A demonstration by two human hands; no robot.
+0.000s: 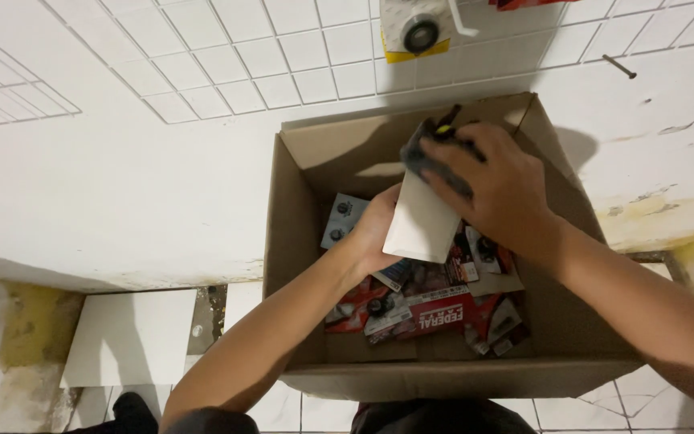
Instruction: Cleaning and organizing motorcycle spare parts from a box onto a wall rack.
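The right hand [496, 189] is clamped over a dark plastic part [431, 153] atop a white card packet [421, 221], gripped below by the left hand [375, 233], above the open brown cardboard box [291, 217]. If loosened, the part could be dropped among the red packets [435, 309].

The box [299, 233] is matt brown corrugated cardboard with raw, slightly rough walls and flaps. The packets [435, 309] on its bottom are printed card with a light sheen, some under clear glossy plastic blisters, while the card [421, 225] held at the right hand [496, 189] and left hand [375, 233] is smooth, matt white paperboard topped by a dark, dull part [427, 149]. The floor [267, 56] is glazed white tile, and the step [106, 201] beside the box's left wall looks matt, painted and stained.
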